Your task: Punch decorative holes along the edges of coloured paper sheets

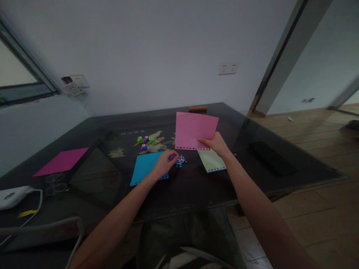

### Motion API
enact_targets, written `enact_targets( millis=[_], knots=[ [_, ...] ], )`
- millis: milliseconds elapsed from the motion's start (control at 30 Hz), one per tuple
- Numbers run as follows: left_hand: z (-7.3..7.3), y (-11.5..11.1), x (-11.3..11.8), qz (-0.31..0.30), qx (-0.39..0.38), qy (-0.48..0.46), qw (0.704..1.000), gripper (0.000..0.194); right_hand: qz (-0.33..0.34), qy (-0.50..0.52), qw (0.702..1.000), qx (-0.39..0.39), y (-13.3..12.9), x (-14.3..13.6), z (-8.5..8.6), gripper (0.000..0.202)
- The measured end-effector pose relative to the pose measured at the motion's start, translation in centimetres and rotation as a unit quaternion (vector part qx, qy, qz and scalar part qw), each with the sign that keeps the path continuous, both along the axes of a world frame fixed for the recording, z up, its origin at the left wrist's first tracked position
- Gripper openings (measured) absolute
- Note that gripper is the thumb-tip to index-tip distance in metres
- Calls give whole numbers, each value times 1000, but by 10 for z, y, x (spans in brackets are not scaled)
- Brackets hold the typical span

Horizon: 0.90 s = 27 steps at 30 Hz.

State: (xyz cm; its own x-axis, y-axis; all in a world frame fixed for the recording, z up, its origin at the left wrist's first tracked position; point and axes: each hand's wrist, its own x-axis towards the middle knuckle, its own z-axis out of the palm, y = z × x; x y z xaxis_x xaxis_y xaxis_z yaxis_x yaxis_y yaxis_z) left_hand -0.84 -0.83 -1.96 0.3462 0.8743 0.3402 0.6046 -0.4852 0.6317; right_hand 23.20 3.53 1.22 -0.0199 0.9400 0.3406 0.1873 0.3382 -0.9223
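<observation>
My right hand [216, 145] pinches a pink paper sheet [193, 129] by its lower right part and holds it above the table. A row of small punched holes runs along its bottom edge. In my left hand [163, 163] is a small purple craft punch [171, 157], partly hidden by the fingers. Beside that hand lies a little pile of coloured paper bits [181, 161]. Under the left wrist is a blue sheet [143, 170], with holes along its near edge. A pale green sheet [211, 161], also edged with holes, lies below the pink one.
Several green and purple punches [152, 140] stand behind the blue sheet on the dark table [179, 196]. A magenta sheet [63, 160] and clear glasses [56, 184] lie left. A black case [270, 157] lies right, a brown roll [198, 108] by the wall.
</observation>
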Motion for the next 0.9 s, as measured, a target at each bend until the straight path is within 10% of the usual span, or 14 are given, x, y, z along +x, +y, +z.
enact_targets(
  millis=[900],
  knots=[
    [6, 7, -11, 36, -35, -83, 995, 27, -30, 20, 999, -13, 3, 1, -3, 42]
  ],
)
